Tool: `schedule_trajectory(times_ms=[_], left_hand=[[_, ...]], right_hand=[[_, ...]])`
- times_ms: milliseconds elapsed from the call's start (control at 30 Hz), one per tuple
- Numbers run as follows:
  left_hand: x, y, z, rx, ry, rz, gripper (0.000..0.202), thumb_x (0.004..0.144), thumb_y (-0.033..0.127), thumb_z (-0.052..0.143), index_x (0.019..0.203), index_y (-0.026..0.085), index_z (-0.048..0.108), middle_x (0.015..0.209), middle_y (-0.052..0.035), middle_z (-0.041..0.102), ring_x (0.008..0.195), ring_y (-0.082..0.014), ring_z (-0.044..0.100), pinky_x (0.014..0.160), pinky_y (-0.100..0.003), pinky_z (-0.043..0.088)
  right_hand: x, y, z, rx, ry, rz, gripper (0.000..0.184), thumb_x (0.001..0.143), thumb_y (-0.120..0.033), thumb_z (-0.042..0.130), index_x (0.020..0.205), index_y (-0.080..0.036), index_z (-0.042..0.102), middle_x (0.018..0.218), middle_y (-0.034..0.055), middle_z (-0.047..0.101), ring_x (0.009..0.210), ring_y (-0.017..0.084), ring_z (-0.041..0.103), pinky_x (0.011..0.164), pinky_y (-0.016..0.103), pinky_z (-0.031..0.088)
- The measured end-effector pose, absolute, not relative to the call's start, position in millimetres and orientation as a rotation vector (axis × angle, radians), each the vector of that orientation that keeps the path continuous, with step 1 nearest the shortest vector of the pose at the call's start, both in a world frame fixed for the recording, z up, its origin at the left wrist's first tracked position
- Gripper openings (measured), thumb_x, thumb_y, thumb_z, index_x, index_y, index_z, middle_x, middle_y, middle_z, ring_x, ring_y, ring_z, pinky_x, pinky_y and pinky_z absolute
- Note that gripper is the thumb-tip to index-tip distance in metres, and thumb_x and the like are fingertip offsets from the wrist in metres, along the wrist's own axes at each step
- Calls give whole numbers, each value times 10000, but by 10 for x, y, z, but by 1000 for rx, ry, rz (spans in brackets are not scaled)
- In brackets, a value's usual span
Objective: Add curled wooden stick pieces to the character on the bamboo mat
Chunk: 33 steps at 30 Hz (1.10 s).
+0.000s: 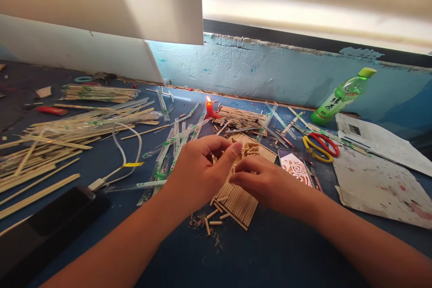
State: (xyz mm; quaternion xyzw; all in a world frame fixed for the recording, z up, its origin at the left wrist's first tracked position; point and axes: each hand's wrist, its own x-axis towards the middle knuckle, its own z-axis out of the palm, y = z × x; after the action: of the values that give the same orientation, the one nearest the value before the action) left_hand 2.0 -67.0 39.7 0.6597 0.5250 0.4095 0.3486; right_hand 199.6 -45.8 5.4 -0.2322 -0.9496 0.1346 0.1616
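Observation:
Both hands work close together above a flat panel of glued-looking wooden sticks (pixel 245 202). My left hand (pixel 202 166) is closed, thumb and index finger pinched near the panel's middle; whatever lies between them is too small to make out. From the right, my right hand (pixel 263 180) reaches in low over the panel, its fingers curled and their tips close together, with any held piece hidden. Just beyond the fingers, a small raised stack of short stick pieces (pixel 251 149) stands on the panel. Cut stick bits (pixel 215 222) lie at its near left edge.
A lit red candle (pixel 209 109) burns behind the panel, beside another stick panel (pixel 241 118). To the right are a phone (pixel 294 168), scissors (pixel 317 155), a green bottle (pixel 342 96) and stained paper (pixel 381 184). Chopsticks (pixel 40 144), wrappers (pixel 164 157) and a black power bank (pixel 57 229) lie left.

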Motion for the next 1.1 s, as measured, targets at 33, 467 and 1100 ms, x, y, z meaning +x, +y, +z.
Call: schedule_trajectory(times_ms=[33,467,1100], left_hand=[[18,-669,402,1715,1371,1070,264,893,410,593,800,196,717,620,7,602,531,-114,460,437,-216,344],[11,-656,414,1678,1401,1087,265,876,428,627,767,204,719,588,32,571,477,-87,410,405,-211,294],[10,-656,429,1682,1423,1052,270,881,433,622,773,204,716,593,41,552,470,-75,374,416,-205,288]], right_hand=[[1996,-453,63,-675,-2687,417,206,937,-123,515,1093,-202,623,1023,81,635,923,177,576,810,327,477],[1988,-440,29,-693,-2683,420,147,915,-123,563,1001,-209,646,983,60,636,858,154,578,746,288,473],[2010,-439,45,-662,-2748,322,177,899,-92,552,1017,-190,640,1007,66,616,851,160,538,740,289,449]])
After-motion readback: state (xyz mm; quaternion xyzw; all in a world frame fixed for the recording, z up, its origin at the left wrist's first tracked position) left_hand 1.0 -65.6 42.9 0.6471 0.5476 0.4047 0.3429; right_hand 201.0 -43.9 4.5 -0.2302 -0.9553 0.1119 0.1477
